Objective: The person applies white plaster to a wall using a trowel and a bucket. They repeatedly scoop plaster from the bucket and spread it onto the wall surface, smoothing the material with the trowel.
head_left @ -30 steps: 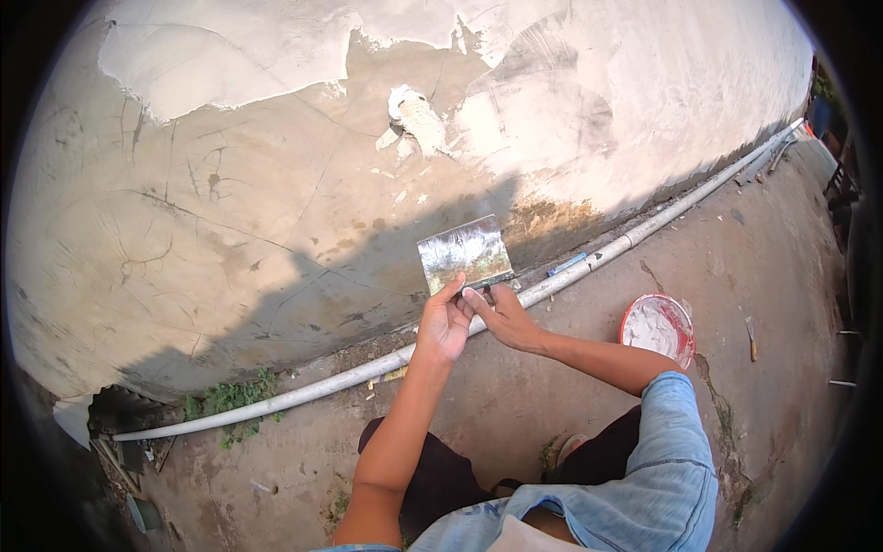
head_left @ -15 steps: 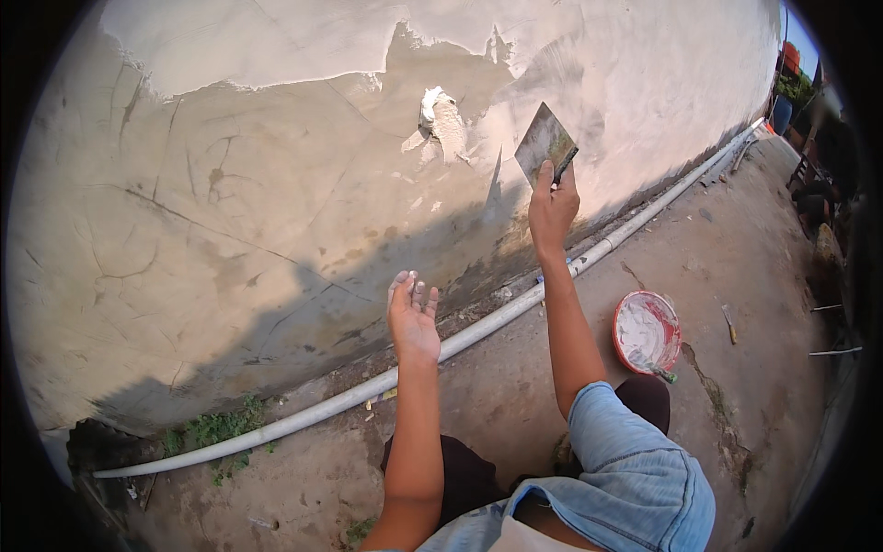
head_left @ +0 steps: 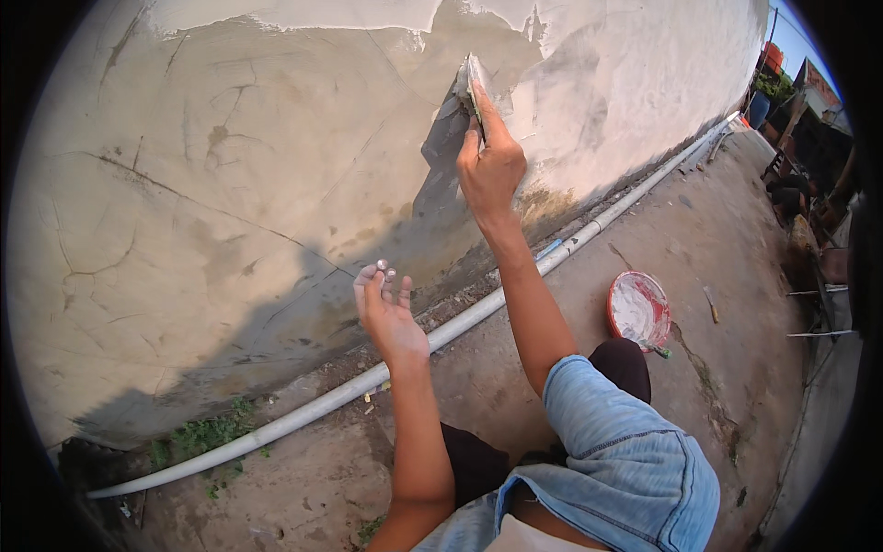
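My right hand (head_left: 494, 179) is wrapped round a flat scraper (head_left: 475, 103), seen nearly edge-on against the wall (head_left: 303, 156). White filler paste (head_left: 472, 69) shows at the scraper's upper end, and its face is mostly hidden. The wall has cracks on its grey lower part and a paler coat higher up. My left hand (head_left: 394, 322) is raised in front of the wall's foot, fingers loosely bent and apart. Nothing is in it, and white smears mark its fingertips.
A long white pipe (head_left: 464, 322) runs along the wall's foot. On the ground at right stand a red bowl (head_left: 614, 322) of white paste with a green-handled tool (head_left: 660, 351), and a slim tool (head_left: 712, 305) lies beyond. Weeds (head_left: 207, 434) grow at lower left.
My right hand has moved up and left, bringing the scraper onto the paste lump on the wall. My left hand has shifted slightly left. The whole view has tilted a little.
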A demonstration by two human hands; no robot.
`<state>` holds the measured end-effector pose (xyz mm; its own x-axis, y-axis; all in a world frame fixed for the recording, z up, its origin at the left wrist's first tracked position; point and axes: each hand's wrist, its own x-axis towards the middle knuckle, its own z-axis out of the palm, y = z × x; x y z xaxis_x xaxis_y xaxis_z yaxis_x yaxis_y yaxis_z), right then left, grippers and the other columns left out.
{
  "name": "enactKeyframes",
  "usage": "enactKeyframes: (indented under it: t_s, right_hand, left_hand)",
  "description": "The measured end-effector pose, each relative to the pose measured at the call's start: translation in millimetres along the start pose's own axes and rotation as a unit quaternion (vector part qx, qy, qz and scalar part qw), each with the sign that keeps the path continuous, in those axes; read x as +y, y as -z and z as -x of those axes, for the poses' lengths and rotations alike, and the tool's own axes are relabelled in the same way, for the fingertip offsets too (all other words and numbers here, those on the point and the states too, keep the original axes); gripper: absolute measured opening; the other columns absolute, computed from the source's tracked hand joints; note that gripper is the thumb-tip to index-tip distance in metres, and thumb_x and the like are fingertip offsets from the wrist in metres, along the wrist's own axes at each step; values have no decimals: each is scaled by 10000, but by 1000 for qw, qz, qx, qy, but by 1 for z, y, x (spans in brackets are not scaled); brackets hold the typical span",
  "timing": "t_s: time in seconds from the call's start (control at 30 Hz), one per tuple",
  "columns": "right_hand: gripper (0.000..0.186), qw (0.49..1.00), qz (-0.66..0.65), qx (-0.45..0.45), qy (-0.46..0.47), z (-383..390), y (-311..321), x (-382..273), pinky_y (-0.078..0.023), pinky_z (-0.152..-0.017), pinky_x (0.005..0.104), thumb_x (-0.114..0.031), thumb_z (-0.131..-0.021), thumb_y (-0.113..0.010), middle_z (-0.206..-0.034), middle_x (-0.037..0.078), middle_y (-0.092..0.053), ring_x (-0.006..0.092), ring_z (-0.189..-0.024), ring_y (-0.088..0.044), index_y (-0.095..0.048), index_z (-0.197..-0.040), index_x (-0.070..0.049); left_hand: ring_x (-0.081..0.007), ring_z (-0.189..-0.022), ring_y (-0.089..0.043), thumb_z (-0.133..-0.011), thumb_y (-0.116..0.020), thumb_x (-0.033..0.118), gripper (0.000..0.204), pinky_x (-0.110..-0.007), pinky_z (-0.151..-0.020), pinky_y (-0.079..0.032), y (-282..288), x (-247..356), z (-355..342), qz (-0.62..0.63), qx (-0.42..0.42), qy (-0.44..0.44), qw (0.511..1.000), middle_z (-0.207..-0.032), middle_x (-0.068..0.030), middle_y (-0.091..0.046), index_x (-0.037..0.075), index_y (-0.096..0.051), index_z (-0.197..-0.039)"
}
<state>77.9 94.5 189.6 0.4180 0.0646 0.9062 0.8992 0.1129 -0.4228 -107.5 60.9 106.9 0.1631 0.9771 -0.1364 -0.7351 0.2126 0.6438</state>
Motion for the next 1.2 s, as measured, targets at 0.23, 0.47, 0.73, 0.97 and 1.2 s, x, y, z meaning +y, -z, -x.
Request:
enactKeyframes:
  t_s: [0.23,0.47,0.73,0.97,1.2]
  right_hand:
    - [518,978,11,-196,-69,64,5,-58,-558,-716,365,-26,-851,-603,-1201,196,-656,317,-937,-688,-561,-1358,-126]
    - [277,637,-467,-197,-581,132,56,3,-548,-895,357,-73,-977,-544,-1143,98,-656,195,-991,-669,-541,-1246,-6]
    - [268,796,-374,55,-473,48,92,87,-502,-827,324,-116,-1002,-515,-1126,93,-655,173,-933,-628,-562,-1239,-1]
    - [452,987,21,-1,-160,4,26,49,-506,-691,329,-46,-880,-549,-1059,203,-708,218,-723,-661,-587,-1329,-9]
    - [594,984,-26,-174,-34,90,-1,-44,-568,-787,397,-23,-835,-602,-1319,259,-567,357,-1079,-661,-503,-1416,-94]
  left_hand:
    - [-105,-986,-527,-942,-552,154,128,-325,-902,-444,4,7,-2,-6,32,-51,998,-1075,2,-586,131,-541,-1068]
    - [-118,-992,-524,-939,-550,141,146,-331,-900,-433,4,22,8,-36,67,-135,988,-1049,-8,-575,109,-526,-1079]
    - [-104,-980,-532,-939,-547,139,145,-326,-901,-433,7,22,7,-60,49,-123,989,-1044,3,-578,113,-532,-1081]
    - [-93,-951,-539,-944,-540,138,146,-313,-885,-442,5,13,4,-58,33,-99,993,-1030,11,-584,109,-533,-1087]
    - [-105,-948,-540,-951,-541,137,145,-319,-884,-444,10,3,-3,-52,27,-78,995,-1042,-6,-587,101,-533,-1091]
